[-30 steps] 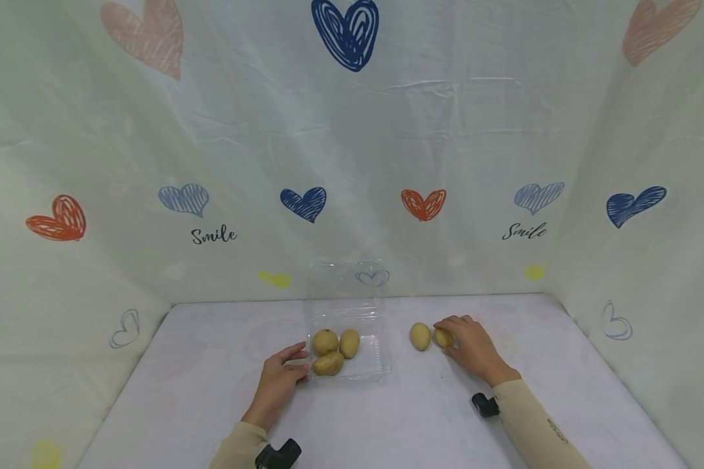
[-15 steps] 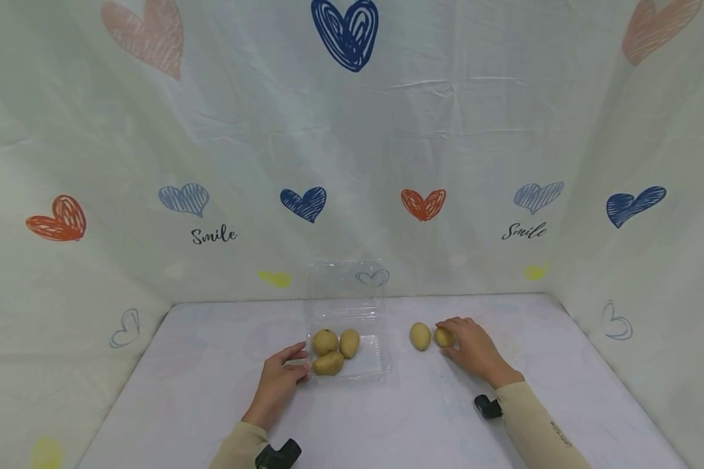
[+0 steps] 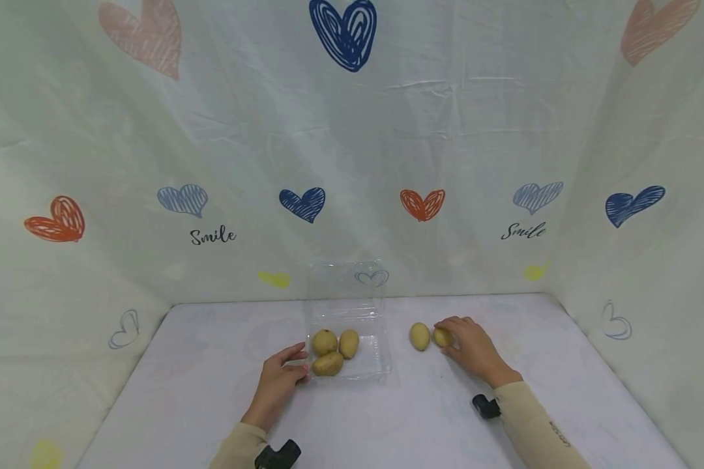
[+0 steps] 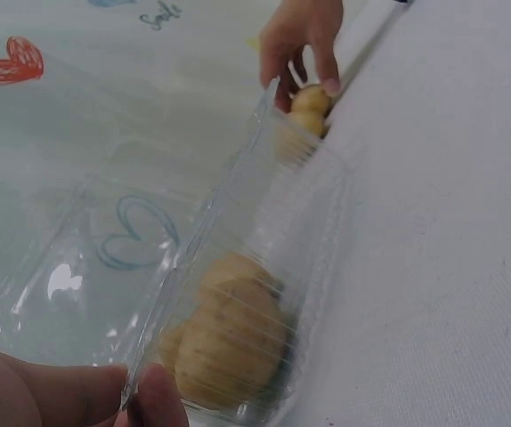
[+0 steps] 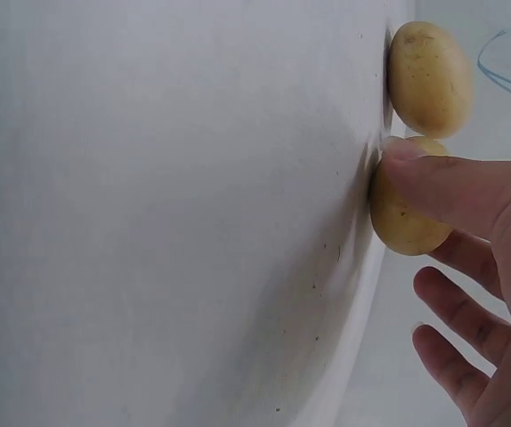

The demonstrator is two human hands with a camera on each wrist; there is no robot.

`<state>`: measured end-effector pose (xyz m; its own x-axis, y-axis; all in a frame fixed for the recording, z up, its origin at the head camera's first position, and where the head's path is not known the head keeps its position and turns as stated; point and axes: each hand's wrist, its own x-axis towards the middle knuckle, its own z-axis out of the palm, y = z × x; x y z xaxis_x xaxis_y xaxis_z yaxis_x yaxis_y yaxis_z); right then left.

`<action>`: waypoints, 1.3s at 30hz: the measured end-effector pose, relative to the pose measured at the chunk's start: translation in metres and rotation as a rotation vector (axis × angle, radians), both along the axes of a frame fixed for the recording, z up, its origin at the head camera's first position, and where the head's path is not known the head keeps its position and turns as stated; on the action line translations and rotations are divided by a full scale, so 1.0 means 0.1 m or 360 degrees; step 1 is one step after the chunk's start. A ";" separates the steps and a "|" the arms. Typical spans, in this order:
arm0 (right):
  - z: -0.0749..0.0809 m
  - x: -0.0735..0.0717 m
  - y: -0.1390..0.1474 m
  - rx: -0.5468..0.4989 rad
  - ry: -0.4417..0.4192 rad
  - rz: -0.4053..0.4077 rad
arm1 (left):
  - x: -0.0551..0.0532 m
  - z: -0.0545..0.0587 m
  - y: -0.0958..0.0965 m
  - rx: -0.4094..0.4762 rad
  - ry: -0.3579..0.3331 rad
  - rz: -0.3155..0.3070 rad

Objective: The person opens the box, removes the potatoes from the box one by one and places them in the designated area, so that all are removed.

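Observation:
A clear plastic clamshell box (image 3: 375, 355) lies on the table with its lid (image 3: 346, 286) raised behind it. Three potatoes (image 3: 328, 364) are grouped in the box's left half. My left hand (image 3: 278, 381) pinches the left rim of the box between thumb and fingers (image 4: 86, 396), seen close up in the left wrist view. Right of the box, my right hand (image 3: 472, 348) grips a potato (image 5: 409, 209) with the thumb across it; the potato sits low at the tabletop. Just left of it lies another potato (image 3: 420, 337), close beside the held one.
The white-covered table (image 3: 410, 423) reaches back to a pale curtain (image 3: 352, 143) printed with hearts and the word "Smile". Black wrist cameras (image 3: 485, 406) are strapped at both beige sleeves (image 3: 534, 423).

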<state>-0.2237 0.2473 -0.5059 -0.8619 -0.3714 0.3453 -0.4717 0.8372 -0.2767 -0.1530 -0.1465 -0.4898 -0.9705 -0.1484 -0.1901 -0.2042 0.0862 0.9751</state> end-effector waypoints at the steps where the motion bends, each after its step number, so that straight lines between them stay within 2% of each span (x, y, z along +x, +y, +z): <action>1: 0.00 0.00 0.00 -0.0002 0.0010 0.0003 | 0.00 0.00 0.00 0.0001 -0.0001 0.0001; 6: -0.01 -0.01 -0.03 -0.0017 0.0025 0.0010 | 0.00 0.00 -0.01 0.0001 -0.0005 0.0001; 17: 0.00 0.00 0.01 -0.0030 -0.0075 -0.0044 | 0.01 0.01 0.00 0.0002 0.0001 -0.0005; 21: 0.05 0.00 0.00 -0.0024 -0.0045 -0.0062 | 0.02 0.01 0.00 0.0006 0.0008 -0.0004; 27: 0.23 0.04 -0.15 -0.0009 0.0065 0.0006 | 0.02 0.02 0.01 0.0021 0.0026 -0.0009; 31: 0.32 0.07 -0.28 -0.0010 0.0055 0.0026 | 0.02 0.02 0.01 0.0015 0.0030 -0.0022; 39: 0.39 0.12 -0.54 -0.0017 0.0110 0.0082 | 0.01 -0.01 -0.01 0.0014 0.0037 -0.0034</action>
<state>-0.2115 0.1931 -0.4671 -0.8157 -0.4106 0.4075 -0.5322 0.8086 -0.2507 -0.1516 -0.1476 -0.4910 -0.9775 -0.1261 -0.1689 -0.1799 0.0820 0.9803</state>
